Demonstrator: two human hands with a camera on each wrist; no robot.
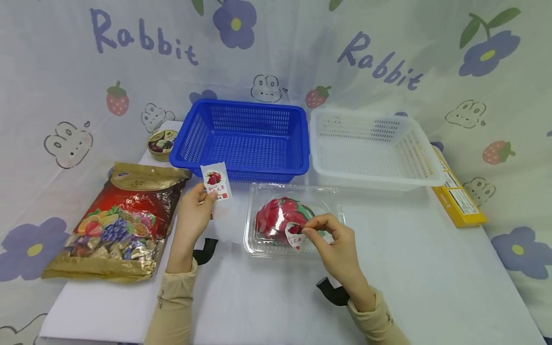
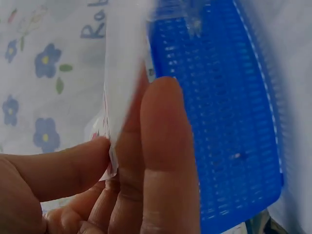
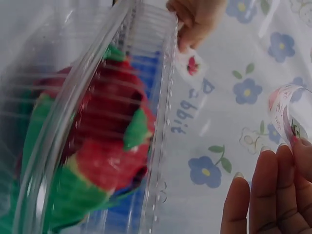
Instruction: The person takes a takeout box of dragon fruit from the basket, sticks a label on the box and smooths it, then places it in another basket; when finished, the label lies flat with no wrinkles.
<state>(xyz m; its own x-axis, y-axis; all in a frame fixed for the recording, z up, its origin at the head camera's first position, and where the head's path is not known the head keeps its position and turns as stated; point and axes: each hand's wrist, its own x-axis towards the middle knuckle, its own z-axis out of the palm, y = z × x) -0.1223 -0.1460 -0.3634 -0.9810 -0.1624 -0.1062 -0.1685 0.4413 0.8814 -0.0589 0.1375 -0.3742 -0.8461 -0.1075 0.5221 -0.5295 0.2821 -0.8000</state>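
Observation:
My left hand (image 1: 194, 215) pinches a small white paper label (image 1: 223, 178) printed with red fruit, held upright before the blue basket's front edge. In the left wrist view the label (image 2: 122, 73) appears edge-on between thumb and fingers. Over the front of a clear plastic box (image 1: 253, 245), my right hand (image 1: 338, 244) pinches a rounded sticker (image 1: 294, 237) with a similar print between thumb and forefinger. It curls in the right wrist view, where the other fingers (image 3: 265, 195) stretch out. Through the closed lid shows a red and green dragon fruit (image 1: 276, 215).
Behind the box stand a blue basket (image 1: 241, 173) and a white basket (image 1: 379, 179). A large candy bag (image 1: 116, 225) lies at left, with a round tin (image 1: 160, 146) behind it. At right lies a yellow box (image 1: 461, 201). The table (image 1: 267, 306) is white.

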